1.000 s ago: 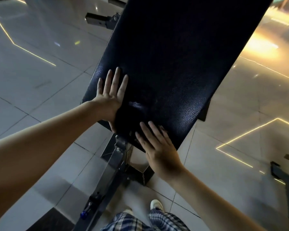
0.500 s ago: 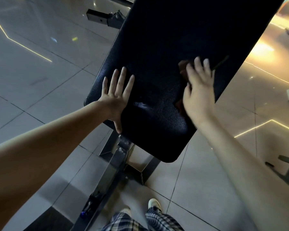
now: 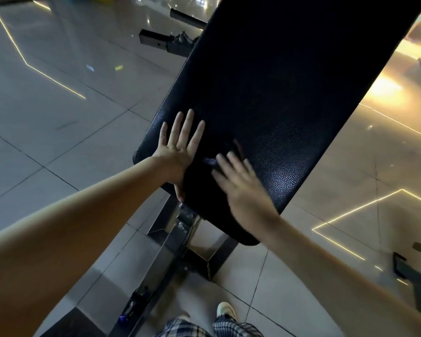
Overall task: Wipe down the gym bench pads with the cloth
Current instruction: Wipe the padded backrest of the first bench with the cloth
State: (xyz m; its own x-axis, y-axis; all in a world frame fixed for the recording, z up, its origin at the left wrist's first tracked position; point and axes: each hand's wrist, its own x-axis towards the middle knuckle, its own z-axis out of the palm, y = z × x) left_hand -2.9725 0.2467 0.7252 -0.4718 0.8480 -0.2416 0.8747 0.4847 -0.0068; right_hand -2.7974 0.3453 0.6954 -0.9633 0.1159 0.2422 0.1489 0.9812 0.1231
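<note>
A long black textured bench pad (image 3: 277, 76) slopes up and away from me, from the lower centre to the upper right. My left hand (image 3: 180, 149) lies flat on the pad's left edge near its lower end, with fingers spread and nothing in it. My right hand (image 3: 241, 183) is blurred with motion and presses on the lower middle of the pad. A dark cloth (image 3: 237, 144) shows only as a faint reddish-brown edge past its fingertips; the rest is hidden under the hand and hard to tell from the dark pad.
The bench's metal frame (image 3: 165, 244) runs down to the tiled floor (image 3: 58, 147) below the pad. My shoe (image 3: 225, 310) stands just behind it. A black frame foot (image 3: 156, 41) lies on the floor at the upper left. Other dark equipment (image 3: 413, 268) stands at the right.
My right hand has swept from the pad's upper right side back down to its lower middle, close to my left hand. My left hand has stayed on the left edge.
</note>
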